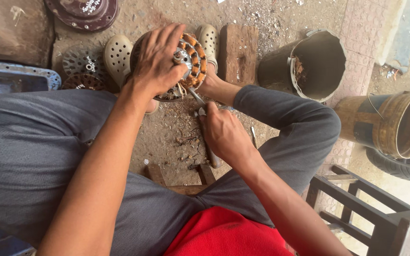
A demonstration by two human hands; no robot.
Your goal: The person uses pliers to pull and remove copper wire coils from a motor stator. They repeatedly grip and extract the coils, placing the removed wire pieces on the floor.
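Closed around a slim metal tool, the right hand forms a tight grip, and the tool's tip runs up under the rim of a round motor stator wound with copper coils. The left hand spreads over the top of that stator, fingers curled down its far side, pressing it in a firm clasp; the stator sits tilted between the person's feet, which wear pale perforated clogs. Below the hands, the bare concrete floor is littered with short wire scraps and grit, and it offers only a narrow strip of room between the two grey-trousered knees. Just beyond the stator a wooden block lies flat, close to the right foot. To the right, well apart from the hands, a grey bucket lies tipped with its mouth open toward the camera, and a rusty yellow bucket stands near a tyre. At the left edge a blue tray and perforated round fan covers crowd the floor. A dark wooden frame closes the lower right corner.
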